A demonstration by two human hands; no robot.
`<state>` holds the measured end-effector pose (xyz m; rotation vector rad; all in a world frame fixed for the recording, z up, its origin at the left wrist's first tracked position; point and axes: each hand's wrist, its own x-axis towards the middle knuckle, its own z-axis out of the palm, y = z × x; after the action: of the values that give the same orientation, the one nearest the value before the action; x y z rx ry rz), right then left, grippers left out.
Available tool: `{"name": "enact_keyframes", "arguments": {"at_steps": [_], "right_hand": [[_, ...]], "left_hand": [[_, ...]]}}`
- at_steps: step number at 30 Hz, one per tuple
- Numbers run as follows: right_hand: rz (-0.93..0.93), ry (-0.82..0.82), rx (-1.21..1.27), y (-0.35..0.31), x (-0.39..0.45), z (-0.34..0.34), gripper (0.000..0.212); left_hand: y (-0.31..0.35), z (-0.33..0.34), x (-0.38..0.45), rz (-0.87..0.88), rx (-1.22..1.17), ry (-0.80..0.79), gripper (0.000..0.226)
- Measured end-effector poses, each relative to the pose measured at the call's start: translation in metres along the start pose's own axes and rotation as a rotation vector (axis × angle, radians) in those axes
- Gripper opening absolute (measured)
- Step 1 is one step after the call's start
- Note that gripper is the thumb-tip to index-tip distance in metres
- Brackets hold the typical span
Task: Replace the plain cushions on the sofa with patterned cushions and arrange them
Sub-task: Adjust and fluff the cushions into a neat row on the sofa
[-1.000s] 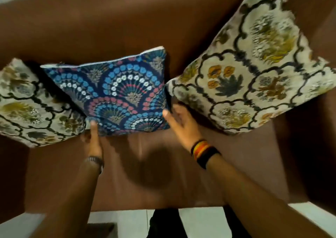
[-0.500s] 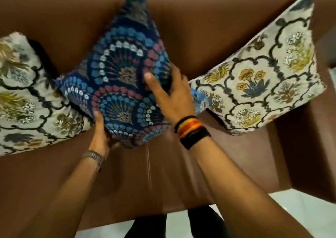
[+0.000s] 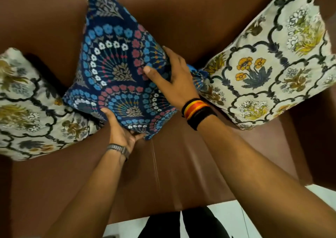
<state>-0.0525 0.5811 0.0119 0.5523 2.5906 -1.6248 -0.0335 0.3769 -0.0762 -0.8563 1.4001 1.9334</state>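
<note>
A dark blue cushion [image 3: 116, 68] with fan-shaped flower patterns stands on one corner in the middle of the brown sofa [image 3: 181, 19], leaning on the backrest. My left hand [image 3: 121, 131] grips its bottom corner from below. My right hand [image 3: 172, 75] presses on its right side, fingers spread over the fabric. A cream floral cushion [image 3: 269, 68] leans on the backrest at the right, touching the blue one's right corner. A second cream floral cushion [image 3: 27, 106] lies at the left, partly tucked behind the blue one.
The sofa's right armrest [image 3: 320, 137] rises beside the right cushion. The seat [image 3: 163, 174] shows a seam down its middle. White floor tiles [image 3: 227, 219] and my dark trouser legs appear below the sofa's front edge.
The blue cushion went from lying square to standing on one corner. My right hand moved from its lower right corner onto its right side, and my left hand slid under its bottom corner.
</note>
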Motion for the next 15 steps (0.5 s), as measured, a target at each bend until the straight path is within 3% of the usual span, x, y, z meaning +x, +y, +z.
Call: {"name": "enact_keyframes", "arguments": {"at_steps": [8,11,15], "right_hand": [[-0.029,0.024,-0.048,0.024,0.004,-0.005,0.093],[0.031,0.155,-0.090,0.031,-0.022,0.005,0.096],[0.181,0.388,-0.070,0.034,-0.084,0.042,0.085]], "left_hand": [[-0.011,-0.005,0.012,0.034,0.021,0.053,0.105],[-0.016,-0.031,0.009,0.003,-0.003,0.112,0.109],[-0.004,-0.117,-0.001,-0.019,0.022,0.346,0.097]]}}
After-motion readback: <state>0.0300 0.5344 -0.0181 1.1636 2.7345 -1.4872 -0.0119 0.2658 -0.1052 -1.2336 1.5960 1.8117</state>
